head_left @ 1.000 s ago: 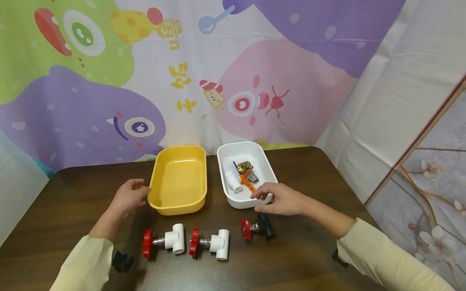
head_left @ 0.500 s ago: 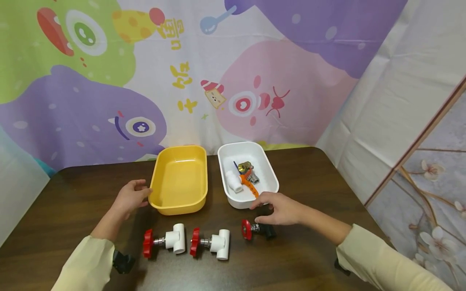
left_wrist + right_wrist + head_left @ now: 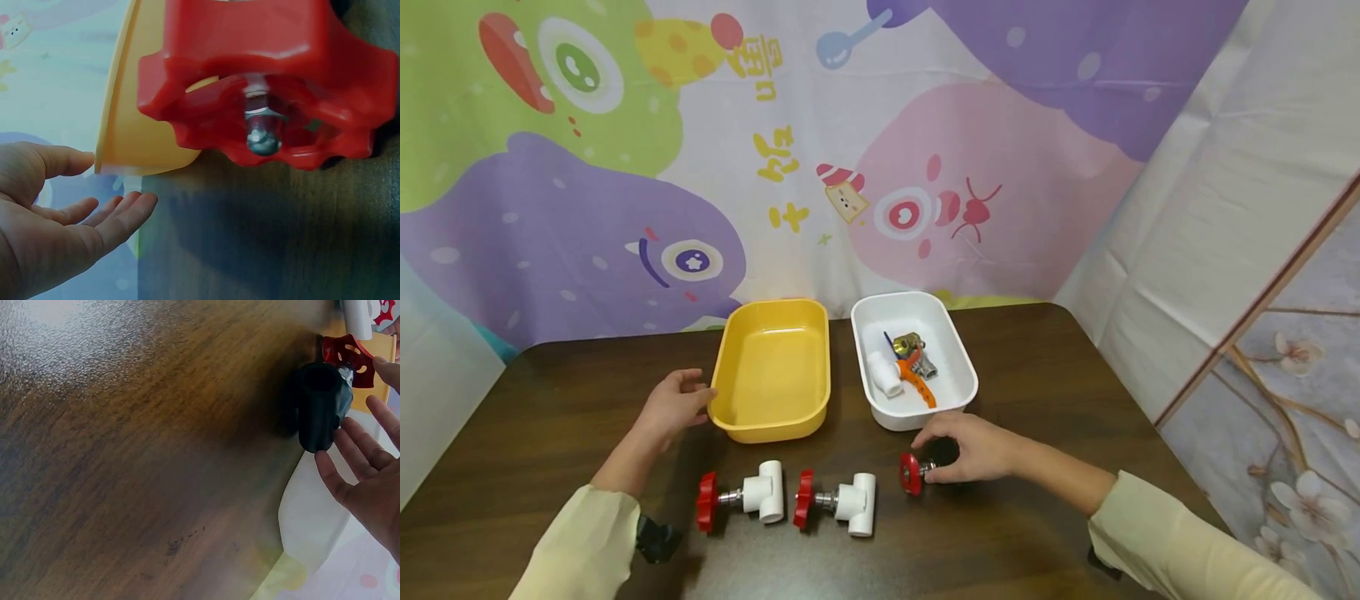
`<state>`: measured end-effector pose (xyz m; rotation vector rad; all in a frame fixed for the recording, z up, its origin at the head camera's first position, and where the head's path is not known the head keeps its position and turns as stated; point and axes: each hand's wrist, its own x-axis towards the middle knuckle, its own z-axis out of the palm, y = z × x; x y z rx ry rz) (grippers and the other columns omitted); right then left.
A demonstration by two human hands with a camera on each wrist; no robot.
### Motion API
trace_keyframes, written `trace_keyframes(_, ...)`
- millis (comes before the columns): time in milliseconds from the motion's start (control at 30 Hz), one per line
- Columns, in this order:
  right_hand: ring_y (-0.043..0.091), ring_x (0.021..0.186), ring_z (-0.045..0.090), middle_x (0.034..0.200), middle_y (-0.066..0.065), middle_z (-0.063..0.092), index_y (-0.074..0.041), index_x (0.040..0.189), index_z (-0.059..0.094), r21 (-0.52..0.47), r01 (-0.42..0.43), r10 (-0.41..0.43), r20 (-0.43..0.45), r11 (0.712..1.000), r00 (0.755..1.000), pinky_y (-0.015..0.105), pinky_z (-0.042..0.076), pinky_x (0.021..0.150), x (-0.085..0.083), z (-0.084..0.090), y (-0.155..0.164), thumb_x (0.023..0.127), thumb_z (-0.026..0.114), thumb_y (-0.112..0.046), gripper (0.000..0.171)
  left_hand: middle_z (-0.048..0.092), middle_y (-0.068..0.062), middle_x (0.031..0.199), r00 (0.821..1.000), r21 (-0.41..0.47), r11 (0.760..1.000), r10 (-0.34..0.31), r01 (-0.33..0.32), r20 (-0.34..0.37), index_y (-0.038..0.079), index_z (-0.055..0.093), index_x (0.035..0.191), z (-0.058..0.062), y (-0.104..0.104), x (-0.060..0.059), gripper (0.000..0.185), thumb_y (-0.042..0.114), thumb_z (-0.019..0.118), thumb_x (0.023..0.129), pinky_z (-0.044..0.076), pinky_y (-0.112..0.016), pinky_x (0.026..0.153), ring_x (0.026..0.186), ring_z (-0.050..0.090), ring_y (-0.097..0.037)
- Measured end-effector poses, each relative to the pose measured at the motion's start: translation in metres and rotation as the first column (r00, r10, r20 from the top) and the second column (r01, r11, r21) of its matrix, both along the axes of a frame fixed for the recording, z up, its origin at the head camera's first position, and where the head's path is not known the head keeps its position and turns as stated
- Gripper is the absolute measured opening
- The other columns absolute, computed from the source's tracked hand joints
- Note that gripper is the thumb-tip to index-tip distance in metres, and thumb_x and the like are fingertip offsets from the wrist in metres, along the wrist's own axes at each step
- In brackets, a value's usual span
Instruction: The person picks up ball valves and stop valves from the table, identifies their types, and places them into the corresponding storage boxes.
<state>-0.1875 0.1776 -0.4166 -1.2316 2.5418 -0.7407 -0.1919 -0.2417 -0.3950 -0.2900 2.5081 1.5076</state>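
right hand (image 3: pixel 976 450) | lowered from white tray (image 3: pixel 891 421) | now at black valve (image 3: pixel 316 419)

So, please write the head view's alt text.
The right hand partly covers a red-wheeled black valve; the left hand is at the edge of a yellow tray. Two white plastic valves and a white tray of fittings lie nearby.

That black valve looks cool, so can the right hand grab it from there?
Probably yes. The right hand is right at the black valve, its fingers close by the body, and nothing seems to lie between them. The white tub sits just beyond, so it shouldn't block.
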Motion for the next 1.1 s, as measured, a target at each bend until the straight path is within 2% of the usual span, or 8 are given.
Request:
trace_keyframes(300,0.01,0.104,0.055,0.11,-0.004,0.062,-0.018,0.11,0.064,0.052,-0.01,0.012,-0.025,0.999,1.0,0.029,0.046,0.093,-0.001,-0.003,0.0,0.076,0.075,-0.032,0.038,0.034,-0.036,0.135,1.0,-0.007,1.0,-0.005,0.005,-0.005,-0.012,0.016,0.143,-0.006,0.001,-0.002,0.061,0.015,0.045,0.097,0.053,-0.043,0.087,0.116,0.049,-0.043)
trace_keyframes(700,0.005,0.095,0.053,0.104,-0.007,0.06,-0.02,0.106,0.064,0.129,-0.023,0.022,0.004,0.991,1.0,0.024,0.047,0.087,-0.001,-0.014,0.0,0.074,0.077,-0.029,0.035,0.034,-0.035,0.135,1.0,-0.002,1.0,-0.023,0.023,-0.011,-0.012,0.018,0.142,-0.007,0.001,-0.004,0.058,0.015,0.044,0.098,0.054,-0.042,0.086,0.117,0.049,-0.043)
trace_keyframes(1100,0.006,0.097,0.054,0.105,-0.006,0.06,-0.019,0.104,0.065,0.168,-0.036,0.037,-0.002,0.985,0.999,0.025,0.047,0.088,-0.001,-0.012,-0.002,0.075,0.076,-0.027,0.032,0.035,-0.034,0.136,1.0,-0.002,1.0,-0.023,0.023,-0.011,-0.011,0.02,0.142,-0.007,0.002,-0.004,0.057,0.014,0.044,0.097,0.053,-0.043,0.088,0.116,0.05,-0.042)
